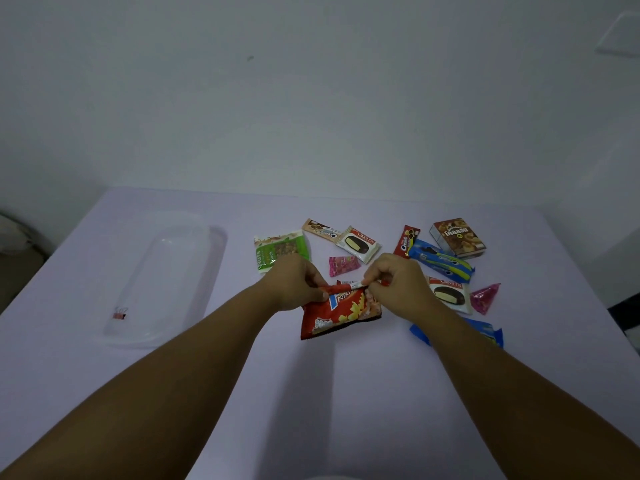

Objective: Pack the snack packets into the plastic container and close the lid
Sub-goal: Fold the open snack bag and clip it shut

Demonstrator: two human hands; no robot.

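Both hands (pixel 294 282) (pixel 394 282) pinching (top edge) red chip packet (pixel 341 315)

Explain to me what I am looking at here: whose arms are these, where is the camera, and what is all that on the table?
There is no machine here. A person wears a wide-angle camera on the head, so you look forward and down along their two bare arms.

The left hand and the right hand both pinch the top edge of a red potato-chip bag, which rests on the pale table.

To the left lies a clear plastic container with a small binder clip at its near end; whether that is the tub or its lid I cannot tell.

Behind and to the right of the hands, snacks lie scattered: a green nut packet, white Choco Pie wrappers, a blue cookie pack, a brown snack box and small pink sweets.
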